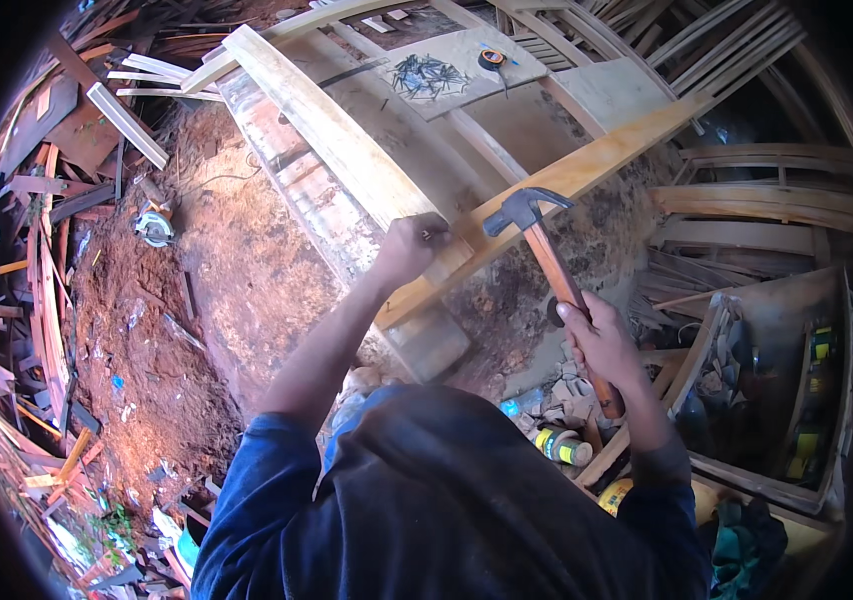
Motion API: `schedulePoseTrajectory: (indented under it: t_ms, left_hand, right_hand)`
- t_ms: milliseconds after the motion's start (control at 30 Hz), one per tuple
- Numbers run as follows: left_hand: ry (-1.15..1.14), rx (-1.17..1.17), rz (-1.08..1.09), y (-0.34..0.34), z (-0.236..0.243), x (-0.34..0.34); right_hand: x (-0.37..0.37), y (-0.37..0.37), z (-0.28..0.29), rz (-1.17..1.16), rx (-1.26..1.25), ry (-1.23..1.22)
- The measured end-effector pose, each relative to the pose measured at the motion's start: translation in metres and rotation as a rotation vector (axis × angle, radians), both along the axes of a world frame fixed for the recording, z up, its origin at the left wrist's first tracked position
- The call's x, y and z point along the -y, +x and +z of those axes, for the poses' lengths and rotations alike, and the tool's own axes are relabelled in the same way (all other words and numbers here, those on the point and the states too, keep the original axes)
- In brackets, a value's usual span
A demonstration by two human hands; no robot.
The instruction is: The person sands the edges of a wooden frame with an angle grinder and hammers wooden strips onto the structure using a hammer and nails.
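My left hand (412, 248) is closed, its fingers pinched together on the near end of a long pale board (332, 135). Whatever those fingers may hold is too small to make out. That board's end lies over a second, yellowish board (587, 168), which slants up to the right. In my right hand (602, 338) is a claw hammer (550, 257), gripped around its wooden handle. The dark hammer head hovers just right of the boards' corner, apart from my left hand.
Dark nails (429, 77) lie heaped beside a tape measure (491, 60) on a flat panel (467, 85). A circular saw (155, 226) sits on the dirt at left. Scrap wood (47, 290) lines the left side; a wooden crate (717, 330) and a bottle (563, 446) are at right.
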State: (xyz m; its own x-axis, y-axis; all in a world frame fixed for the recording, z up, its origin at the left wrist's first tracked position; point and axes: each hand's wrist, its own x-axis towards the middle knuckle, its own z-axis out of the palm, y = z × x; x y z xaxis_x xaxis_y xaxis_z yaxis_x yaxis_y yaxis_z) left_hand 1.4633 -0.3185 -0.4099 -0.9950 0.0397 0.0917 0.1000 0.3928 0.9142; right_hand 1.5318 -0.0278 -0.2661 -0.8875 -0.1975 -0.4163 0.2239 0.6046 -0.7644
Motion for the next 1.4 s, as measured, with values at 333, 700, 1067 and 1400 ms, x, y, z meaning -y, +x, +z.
schedulePoseTrajectory:
  t_ms: [333,700,1067,1400]
  left_hand:
    - [0.025,-0.150,0.054,0.011,-0.027,-0.011]
    - [-0.039,-0.270,0.133,0.011,-0.031,-0.018]
    - [-0.048,-0.283,0.108,0.011,-0.030,-0.012]
    - [-0.428,-0.259,0.067,-0.059,-0.015,0.031]
  right_hand:
    - [0.017,-0.027,0.024,0.335,-0.310,0.254]
    - [0.051,-0.032,0.018,0.374,-0.343,0.498]
    - [0.065,-0.024,0.034,0.364,-0.501,0.518]
    - [0.049,-0.035,0.102,0.092,-0.277,0.383]
